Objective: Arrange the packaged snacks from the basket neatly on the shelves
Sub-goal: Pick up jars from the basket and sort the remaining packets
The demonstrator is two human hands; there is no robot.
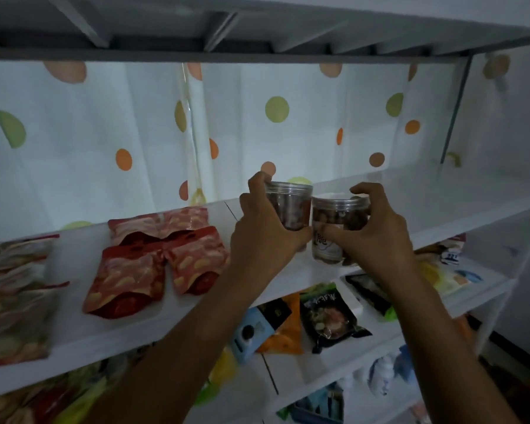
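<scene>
Up on the white upper shelf (426, 206), near its front edge, we hold two clear plastic jars side by side, both upright. Our left grip (263, 234) curls round the left jar (289, 206), thumb on the near side and fingers reaching over the lid's rim at the back. Our right grip (377, 234) is wrapped round the right jar (337, 215), which carries a white label low on its wall and brown snacks above it. The two jars stand so close that they seem to touch. We cannot tell whether their bases rest on the board, since our hands hide them. Left of the jars, four red pouches (153, 258) lie flat on the same shelf, overlapping one another, and more packets (13, 301) lie at the far left, blurred. Behind the shelf hangs a white curtain (276, 108) with green and orange dots. On the lower shelf (374, 347) beneath our arms lie a black packet (331, 316), an orange packet (285, 332) and a pale blue packet (251, 332).
</scene>
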